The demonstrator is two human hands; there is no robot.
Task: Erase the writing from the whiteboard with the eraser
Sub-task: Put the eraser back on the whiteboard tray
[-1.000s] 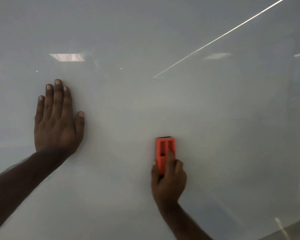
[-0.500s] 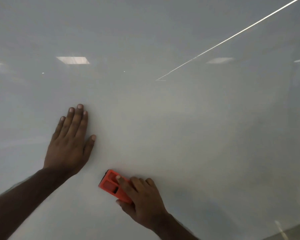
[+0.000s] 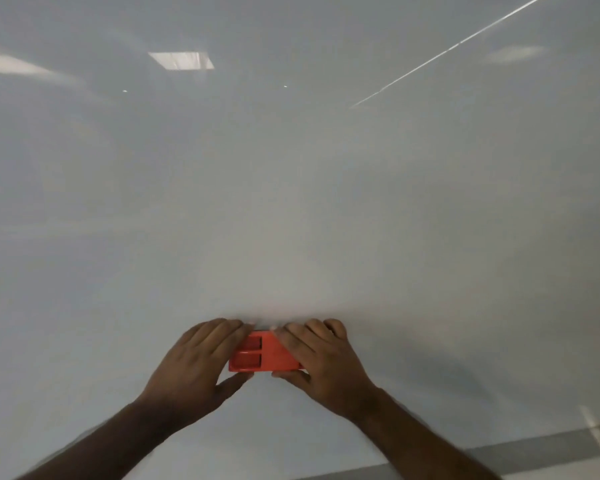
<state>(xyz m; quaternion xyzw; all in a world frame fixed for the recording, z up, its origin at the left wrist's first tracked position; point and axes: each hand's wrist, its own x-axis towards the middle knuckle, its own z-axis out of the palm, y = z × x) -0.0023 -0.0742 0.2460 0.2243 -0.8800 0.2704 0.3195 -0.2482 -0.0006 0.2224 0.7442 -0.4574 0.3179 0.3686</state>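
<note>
Both hands were on the eraser, low on the whiteboard and a little left of its middle. The eraser was an orange block lying lengthwise, flat against the white surface, with two recessed slots showing on its left half. The left hand cupped its left end, fingers curled over the top edge and the thumb tucked under the bottom edge. The right hand gripped the right end the same way, fingers draped over the top and the thumb pressed along the underside, covering much of that end. Between them only the middle of the block stayed visible.

Both forearms reached up from the bottom of the view, bare to the edge of the frame. The board above the hands looked clean and glossy; I could make out no marks on it, only ceiling light reflections and a thin bright streak running toward the upper right. A grey band ran along the board's lower right edge.
</note>
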